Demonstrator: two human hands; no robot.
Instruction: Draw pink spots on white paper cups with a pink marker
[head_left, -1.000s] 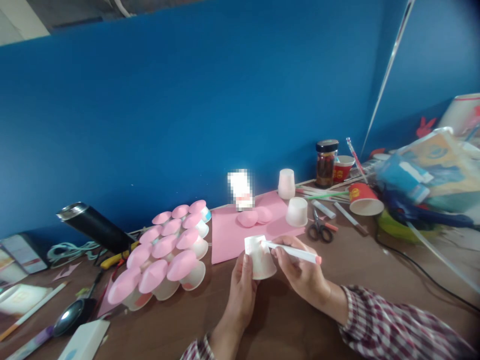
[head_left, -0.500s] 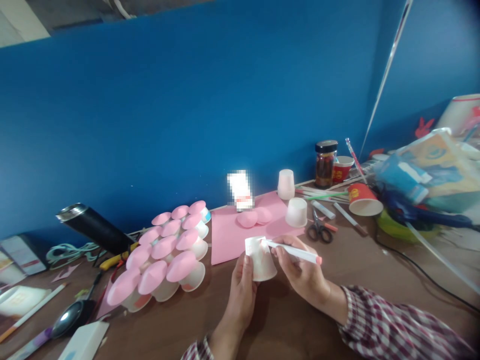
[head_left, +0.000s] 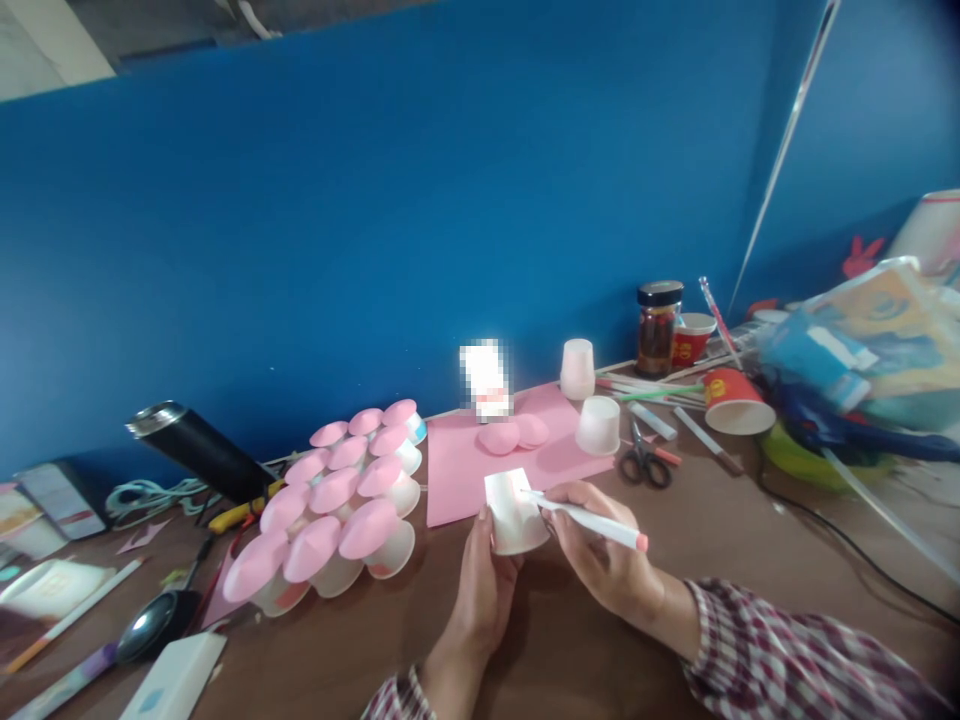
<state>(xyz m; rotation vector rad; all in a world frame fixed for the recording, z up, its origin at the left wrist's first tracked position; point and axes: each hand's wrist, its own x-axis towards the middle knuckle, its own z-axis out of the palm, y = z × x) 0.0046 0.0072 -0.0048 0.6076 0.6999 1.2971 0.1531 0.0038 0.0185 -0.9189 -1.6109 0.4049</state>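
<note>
Up close — left hand [head_left: 480, 585] fingers wrapping tapered paper cup [head_left: 514, 512], right hand [head_left: 600, 550] pinching slim marker [head_left: 592, 520].

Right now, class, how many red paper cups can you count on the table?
2. One red cup stands upright beside the dark jar at the wall; another red cup lies tipped over near the scissors. Clutter at right may hide more.

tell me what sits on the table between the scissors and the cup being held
In the head view, only the pink paper sheet's corner and bare table lie between the scissors and the held cup.

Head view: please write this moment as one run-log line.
left hand: holds paper cup | right hand: holds marker, tip on cup
</note>
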